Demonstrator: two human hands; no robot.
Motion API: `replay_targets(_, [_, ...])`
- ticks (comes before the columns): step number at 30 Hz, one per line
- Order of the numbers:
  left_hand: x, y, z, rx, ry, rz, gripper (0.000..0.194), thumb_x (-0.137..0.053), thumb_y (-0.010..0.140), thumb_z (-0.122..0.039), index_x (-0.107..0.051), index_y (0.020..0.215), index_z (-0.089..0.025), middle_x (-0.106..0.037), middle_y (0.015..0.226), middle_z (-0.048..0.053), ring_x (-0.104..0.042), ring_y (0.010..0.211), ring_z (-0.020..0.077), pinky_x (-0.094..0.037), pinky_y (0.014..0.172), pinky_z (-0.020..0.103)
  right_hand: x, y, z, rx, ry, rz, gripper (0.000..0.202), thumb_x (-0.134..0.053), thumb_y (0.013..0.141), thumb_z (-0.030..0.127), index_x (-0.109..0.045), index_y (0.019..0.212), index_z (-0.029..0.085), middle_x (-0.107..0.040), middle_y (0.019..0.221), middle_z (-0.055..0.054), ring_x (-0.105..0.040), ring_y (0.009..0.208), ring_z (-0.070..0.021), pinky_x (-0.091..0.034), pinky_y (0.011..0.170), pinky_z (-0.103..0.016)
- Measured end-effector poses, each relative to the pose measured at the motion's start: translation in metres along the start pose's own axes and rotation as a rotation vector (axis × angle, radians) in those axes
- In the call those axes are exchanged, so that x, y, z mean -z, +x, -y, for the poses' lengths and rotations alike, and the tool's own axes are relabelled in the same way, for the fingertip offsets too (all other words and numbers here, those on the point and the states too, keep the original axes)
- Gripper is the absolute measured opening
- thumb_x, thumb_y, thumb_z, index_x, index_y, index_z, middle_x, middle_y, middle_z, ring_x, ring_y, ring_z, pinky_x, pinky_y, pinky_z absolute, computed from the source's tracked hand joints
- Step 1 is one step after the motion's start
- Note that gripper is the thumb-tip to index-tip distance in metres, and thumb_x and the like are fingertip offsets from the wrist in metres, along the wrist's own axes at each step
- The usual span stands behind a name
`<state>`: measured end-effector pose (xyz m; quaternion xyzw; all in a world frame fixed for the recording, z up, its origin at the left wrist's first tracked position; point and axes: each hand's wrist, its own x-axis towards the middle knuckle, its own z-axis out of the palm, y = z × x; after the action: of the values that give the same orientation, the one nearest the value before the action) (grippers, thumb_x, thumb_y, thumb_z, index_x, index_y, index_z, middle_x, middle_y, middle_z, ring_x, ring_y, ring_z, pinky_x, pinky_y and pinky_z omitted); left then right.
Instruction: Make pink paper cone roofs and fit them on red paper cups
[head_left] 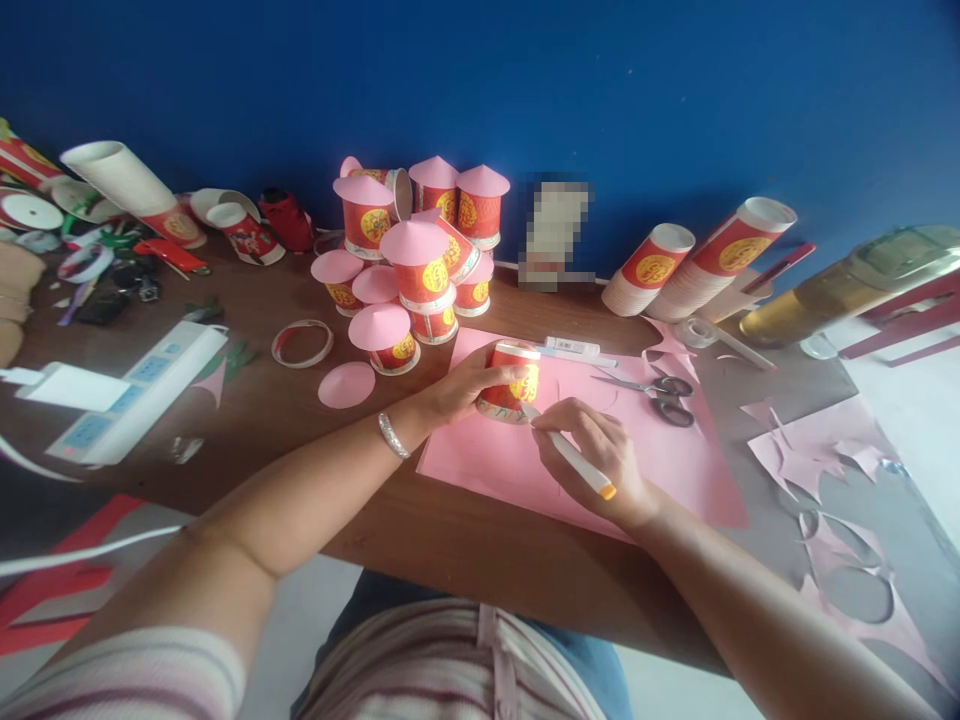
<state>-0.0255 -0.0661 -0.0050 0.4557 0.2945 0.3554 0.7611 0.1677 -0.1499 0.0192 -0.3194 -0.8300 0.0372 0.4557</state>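
My left hand [466, 384] grips a red paper cup [506, 381] that stands upside down with its white, coloured-marked rim at the bottom. In my right hand [589, 455] is a white pen [576, 460] with an orange end; its tip points at the cup's lower rim. Both hands are over a pink paper sheet [675, 480] on the brown table [360, 510]. Scissors [660, 388] with dark handles lie on the sheet to the right of the cup. A white marker or cap-like stick [571, 347] rests near the sheet's back edge.
Red cups with pink cone tops [414, 245] stand at the back centre. Stacked cups [739, 240], tape [696, 333] and a gold bottle [814, 295] are back right. Paper scraps [810, 455] lie right. A power strip [142, 390] is left; a pink disc [346, 385] lies nearer.
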Motion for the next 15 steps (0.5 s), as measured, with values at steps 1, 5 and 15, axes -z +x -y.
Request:
replay_targets(1, [0.0003, 0.0001, 0.0003, -0.003, 0.004, 0.001, 0.053, -0.080, 0.080, -0.037, -0.064, 0.126, -0.015, -0.068, 0.104, 0.008, -0.064, 0.089, 0.0182, -0.054, 0.074, 0.028, 0.0001, -0.0002, 0.0002, 0.001, 0.003, 0.004, 0.018, -0.058, 0.093, 0.005, -0.056, 0.099, 0.022, -0.068, 0.079, -0.001, -0.065, 0.065, -0.0122, -0.051, 0.058, -0.023])
replay_targets(5, [0.0032, 0.0011, 0.0028, -0.011, 0.027, 0.000, 0.051, -0.080, 0.081, -0.036, -0.065, 0.126, -0.016, -0.069, 0.108, 0.008, -0.066, 0.091, 0.0188, -0.055, 0.079, 0.030, 0.0008, -0.0004, 0.0013, -0.002, -0.001, 0.018, 0.018, -0.057, 0.093, 0.005, -0.056, 0.098, 0.022, -0.068, 0.079, -0.001, -0.064, 0.064, -0.0119, -0.051, 0.057, -0.023])
replay_targets(15, [0.0049, 0.0025, 0.0054, -0.020, 0.008, 0.019, 0.049, -0.080, 0.082, -0.036, -0.065, 0.124, -0.017, -0.070, 0.108, 0.009, -0.067, 0.091, 0.0206, -0.056, 0.079, 0.033, 0.0011, -0.0025, 0.0021, -0.005, 0.008, 0.037, 0.017, -0.057, 0.092, 0.005, -0.057, 0.098, 0.021, -0.067, 0.078, -0.001, -0.063, 0.063, -0.0116, -0.051, 0.057, -0.023])
